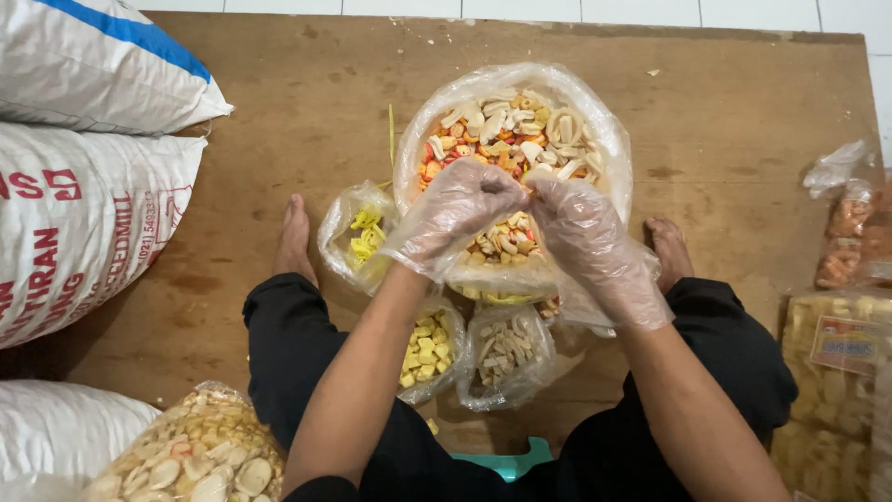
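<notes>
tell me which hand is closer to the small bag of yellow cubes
Left. The left hand hovers just above the small bag of yellow cubes; the right hand is farther off to its right.

Mid-floor (pixel 279 149): big open bag of mixed crackers (pixel 511 130). Just before it, two small cracker bags (pixel 465 358) side by side; another small bag (pixel 358 237) to its left. Along the left edge, stacked sacks (pixel 84 186). By the right edge, packed snack bags (pixel 836 372).

Small clear bag (pixel 506 249) | mixed pale and orange crackers inside | mouth up, gathered between gloved fingers | front of large open cracker bag (pixel 513 130), touching
</notes>
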